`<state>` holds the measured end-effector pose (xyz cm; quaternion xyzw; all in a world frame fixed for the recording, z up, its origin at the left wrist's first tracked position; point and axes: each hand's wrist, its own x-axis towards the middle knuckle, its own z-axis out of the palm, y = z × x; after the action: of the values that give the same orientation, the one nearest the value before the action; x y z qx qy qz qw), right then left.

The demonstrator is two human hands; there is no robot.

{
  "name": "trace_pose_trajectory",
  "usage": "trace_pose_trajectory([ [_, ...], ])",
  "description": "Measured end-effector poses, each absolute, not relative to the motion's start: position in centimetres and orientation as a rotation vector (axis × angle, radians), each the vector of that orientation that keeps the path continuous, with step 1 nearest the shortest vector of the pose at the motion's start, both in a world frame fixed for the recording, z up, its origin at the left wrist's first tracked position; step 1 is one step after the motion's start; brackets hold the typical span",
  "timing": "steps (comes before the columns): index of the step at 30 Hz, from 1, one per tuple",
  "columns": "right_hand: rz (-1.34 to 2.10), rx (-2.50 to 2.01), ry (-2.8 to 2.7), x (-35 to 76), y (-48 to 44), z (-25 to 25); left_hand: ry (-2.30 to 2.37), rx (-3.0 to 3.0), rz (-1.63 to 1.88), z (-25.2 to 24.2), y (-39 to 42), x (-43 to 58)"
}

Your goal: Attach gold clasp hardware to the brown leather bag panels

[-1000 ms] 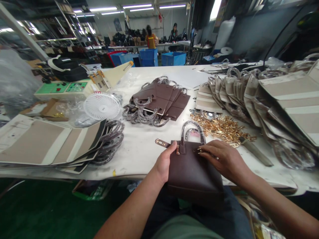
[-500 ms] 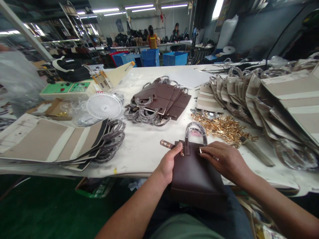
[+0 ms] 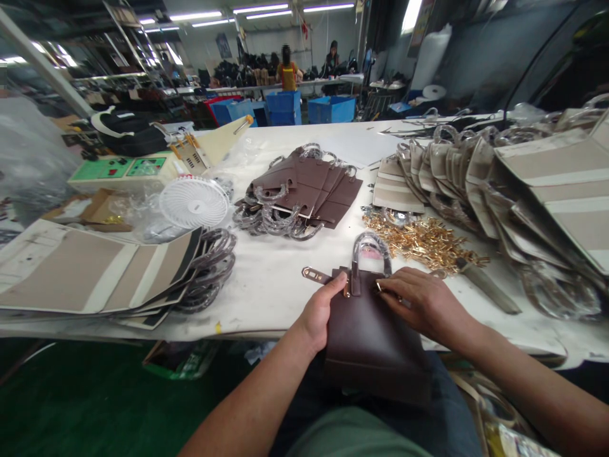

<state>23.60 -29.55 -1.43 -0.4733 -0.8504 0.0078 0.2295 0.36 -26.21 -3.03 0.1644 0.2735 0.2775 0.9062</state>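
A dark brown handbag (image 3: 375, 336) rests at the table's front edge and over my lap, its plastic-wrapped handle (image 3: 371, 236) standing up. My left hand (image 3: 321, 311) grips the bag's left upper edge, the thumb pressing beside a gold clasp (image 3: 347, 287). A strap with a gold plate (image 3: 314, 275) sticks out to the left. On the bag's upper right, my right hand (image 3: 428, 304) is closed, fingertips pinching a small gold metal fitting (image 3: 379, 287) against the leather. Its far end is hidden behind the fingers.
Loose gold fittings (image 3: 423, 244) are heaped behind my right hand, near a grey-green handled tool (image 3: 490, 289). Brown bag pieces (image 3: 309, 184) are piled mid-table. Flat beige-lined panels (image 3: 61, 263) lie left, more panels (image 3: 480, 184) right. A white fan (image 3: 194, 203) stands left.
The whole view has shifted slightly. Both hands keep their hold on the bag, and the right fingers have moved very little at the gold fitting.
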Motion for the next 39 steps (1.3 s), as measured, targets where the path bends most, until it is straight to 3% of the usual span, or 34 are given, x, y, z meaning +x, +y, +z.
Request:
trace_pose_trajectory([
  [31,-0.197,-1.41,-2.188,20.7,-30.8,-2.8,0.638,0.239,0.682,-3.0,-27.3,0.9],
  [39,-0.07,-1.323,-2.348,21.5,-30.7,-2.5,0.589,0.192,0.636,-2.8,-27.5,0.8],
])
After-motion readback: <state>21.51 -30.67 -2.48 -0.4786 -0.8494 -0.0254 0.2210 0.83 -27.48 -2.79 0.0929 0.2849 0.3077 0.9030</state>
